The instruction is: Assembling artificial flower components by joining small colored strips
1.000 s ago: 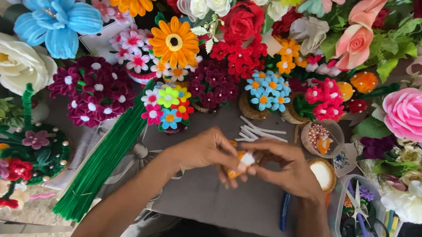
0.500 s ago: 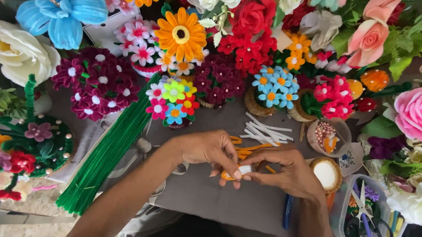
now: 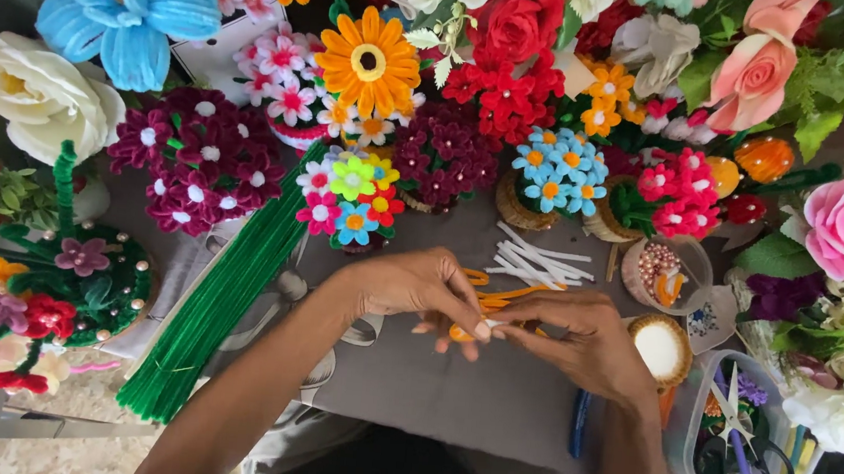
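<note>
Item, centre of frame: left hand [image 3: 418,292] and right hand [image 3: 584,340], fingertips pinching one small white pipe-cleaner piece [image 3: 491,325] over orange pieces [image 3: 497,298] on the grey surface [image 3: 430,388]. Likely light, soft, bendable; best held at its ends. Left: green stem bundle [image 3: 221,301]. Beyond: white cut lengths [image 3: 535,261], flower pots [image 3: 350,196].

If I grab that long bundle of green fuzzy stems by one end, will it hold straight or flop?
The bundle of green fuzzy stems would probably sag somewhat: the stems are long and thin. It looks light for its size, being fluffy. No tie is visible around it, so single stems may slide out or fan apart when lifted.
</note>
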